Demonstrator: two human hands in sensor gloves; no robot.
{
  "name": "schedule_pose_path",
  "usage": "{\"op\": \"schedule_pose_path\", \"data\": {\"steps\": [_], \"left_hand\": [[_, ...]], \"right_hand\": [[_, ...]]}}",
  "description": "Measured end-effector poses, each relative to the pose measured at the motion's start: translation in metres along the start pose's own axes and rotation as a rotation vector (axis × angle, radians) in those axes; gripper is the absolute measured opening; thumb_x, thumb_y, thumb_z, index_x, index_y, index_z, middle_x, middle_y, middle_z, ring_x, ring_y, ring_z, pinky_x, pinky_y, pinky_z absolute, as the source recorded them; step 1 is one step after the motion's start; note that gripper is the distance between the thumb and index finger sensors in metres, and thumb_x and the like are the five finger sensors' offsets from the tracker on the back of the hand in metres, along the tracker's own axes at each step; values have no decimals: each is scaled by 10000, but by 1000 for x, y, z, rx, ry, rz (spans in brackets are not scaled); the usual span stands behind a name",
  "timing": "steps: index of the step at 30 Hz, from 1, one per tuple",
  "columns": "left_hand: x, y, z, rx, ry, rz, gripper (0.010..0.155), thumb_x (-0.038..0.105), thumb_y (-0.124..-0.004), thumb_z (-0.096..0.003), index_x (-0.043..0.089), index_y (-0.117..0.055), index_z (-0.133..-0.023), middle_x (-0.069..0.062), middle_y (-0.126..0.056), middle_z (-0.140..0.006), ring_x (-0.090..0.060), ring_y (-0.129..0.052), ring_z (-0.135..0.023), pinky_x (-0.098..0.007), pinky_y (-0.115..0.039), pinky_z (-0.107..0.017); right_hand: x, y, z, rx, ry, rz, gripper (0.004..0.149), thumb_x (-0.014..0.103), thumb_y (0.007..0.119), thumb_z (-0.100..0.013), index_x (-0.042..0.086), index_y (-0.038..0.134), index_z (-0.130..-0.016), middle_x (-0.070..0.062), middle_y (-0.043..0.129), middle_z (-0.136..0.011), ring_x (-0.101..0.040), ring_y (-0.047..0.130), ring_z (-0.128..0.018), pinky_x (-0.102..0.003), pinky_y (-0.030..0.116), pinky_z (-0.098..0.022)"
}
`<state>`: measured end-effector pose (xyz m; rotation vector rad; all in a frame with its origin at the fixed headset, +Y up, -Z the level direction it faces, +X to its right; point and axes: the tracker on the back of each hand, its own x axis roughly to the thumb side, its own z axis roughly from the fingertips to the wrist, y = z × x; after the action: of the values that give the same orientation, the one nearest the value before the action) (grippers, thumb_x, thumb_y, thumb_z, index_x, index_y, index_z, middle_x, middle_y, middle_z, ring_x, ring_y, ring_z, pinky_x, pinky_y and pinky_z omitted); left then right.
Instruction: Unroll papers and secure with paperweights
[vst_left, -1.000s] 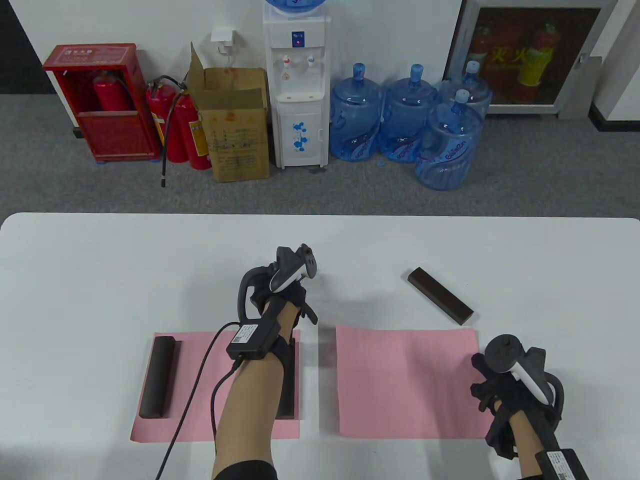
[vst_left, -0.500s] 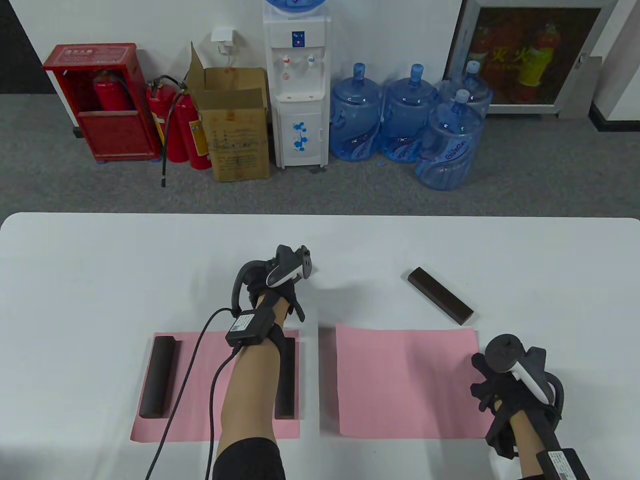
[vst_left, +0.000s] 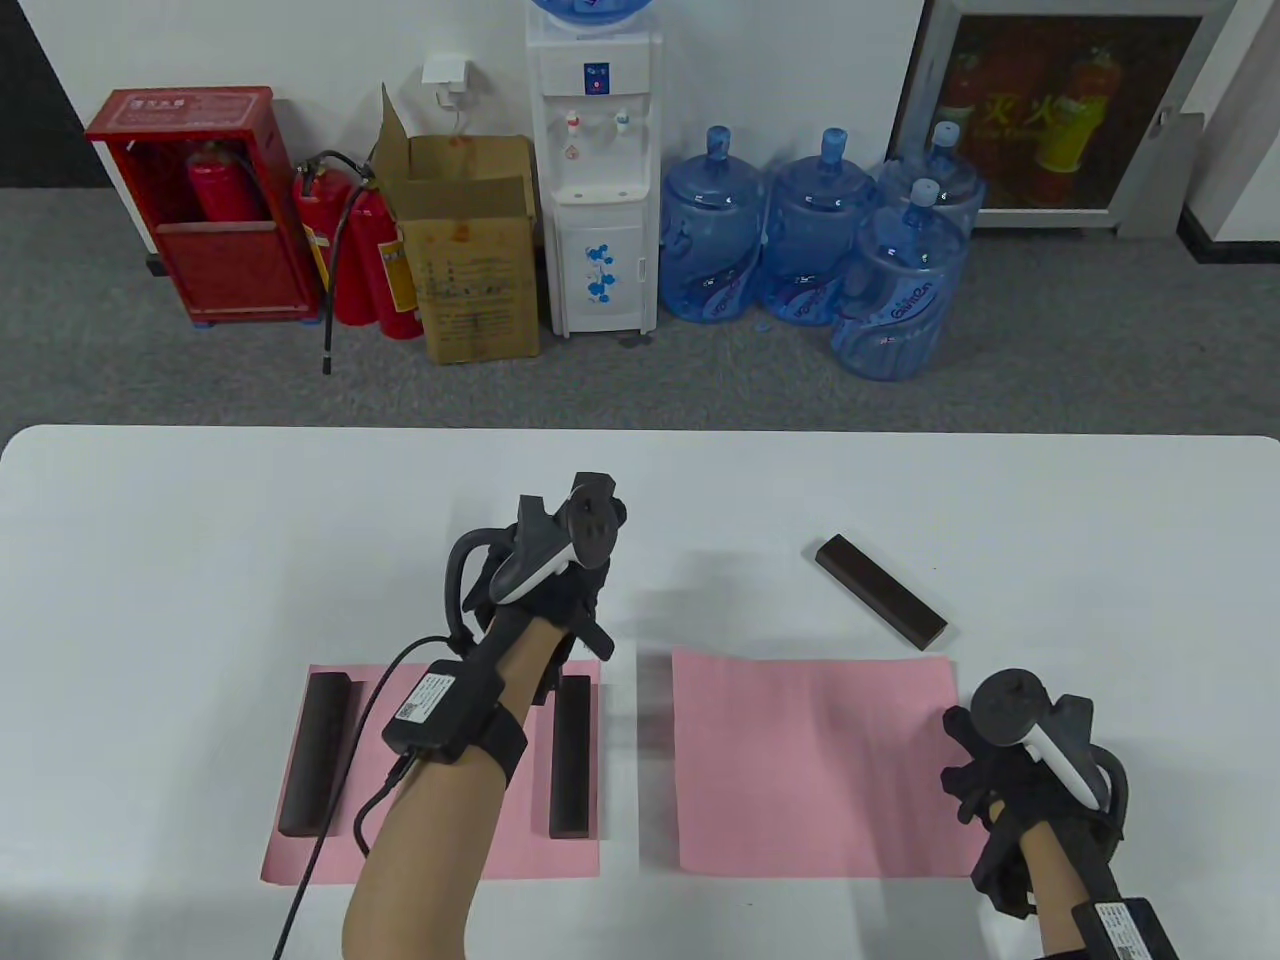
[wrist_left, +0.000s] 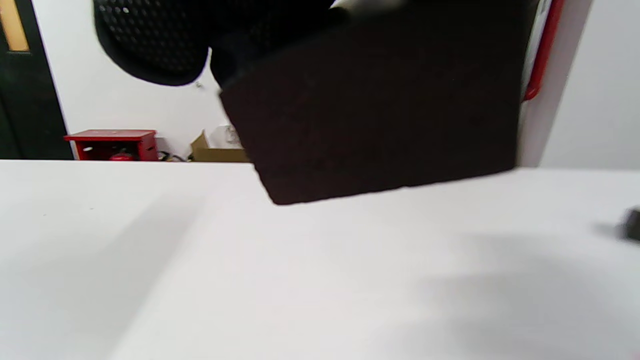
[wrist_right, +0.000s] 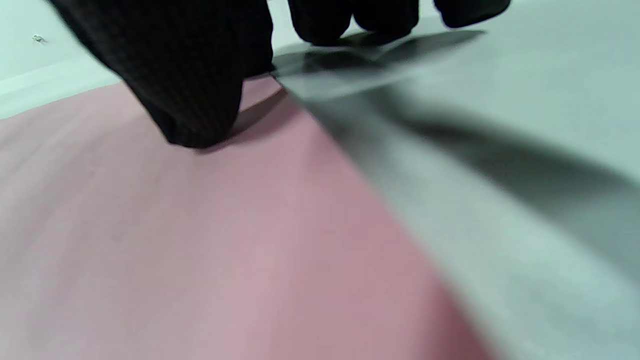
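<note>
Two pink papers lie flat near the table's front edge. The left paper (vst_left: 525, 850) has a dark paperweight (vst_left: 315, 755) on its left side and another (vst_left: 570, 755) on its right side. My left hand (vst_left: 545, 600) hovers above that paper's far right corner and grips a dark brown block (wrist_left: 375, 110), which is mostly hidden under the hand in the table view. My right hand (vst_left: 965, 760) presses the right edge of the right paper (vst_left: 810, 760), thumb (wrist_right: 200, 100) on the pink sheet (wrist_right: 175, 250). A loose paperweight (vst_left: 880, 590) lies beyond the right paper.
The white table (vst_left: 200, 560) stretches wide to the far and left sides. My left wrist cable (vst_left: 340, 840) trails over the left paper. A water dispenser (vst_left: 595, 170), blue bottles, a cardboard box and fire extinguishers stand on the floor behind the table.
My left forearm has swung to the left, uncovering the right paperweight on the left paper, and the hand has turned and shifted slightly left. The right hand has stayed in place.
</note>
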<state>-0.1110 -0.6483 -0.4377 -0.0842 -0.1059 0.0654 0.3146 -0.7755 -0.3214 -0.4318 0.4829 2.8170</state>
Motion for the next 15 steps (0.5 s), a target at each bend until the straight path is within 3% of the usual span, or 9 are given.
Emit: {"op": "schedule_pose_path", "data": {"steps": [6, 15], "left_hand": [[31, 5, 45, 53, -118, 72, 596, 566, -713, -473, 579, -517, -1035, -156, -890, -889, -274, -1047, -558, -537, -789, -554], [99, -41, 72, -92, -131, 25, 603, 608, -698, -465, 530, -559, -1047, -156, -951, -798, -254, -1033, -431, -528, -802, -501]], "right_hand": [[0, 0, 0, 2, -2, -6, 643, 363, 882, -400, 304, 656, -999, -90, 365, -1122, -421, 390, -1050, -620, 448, -740], [0, 0, 0, 1, -6, -4, 644, 364, 876, -403, 303, 651, -1002, -90, 361, -1122, -420, 386, -1052, -625, 437, -743]]}}
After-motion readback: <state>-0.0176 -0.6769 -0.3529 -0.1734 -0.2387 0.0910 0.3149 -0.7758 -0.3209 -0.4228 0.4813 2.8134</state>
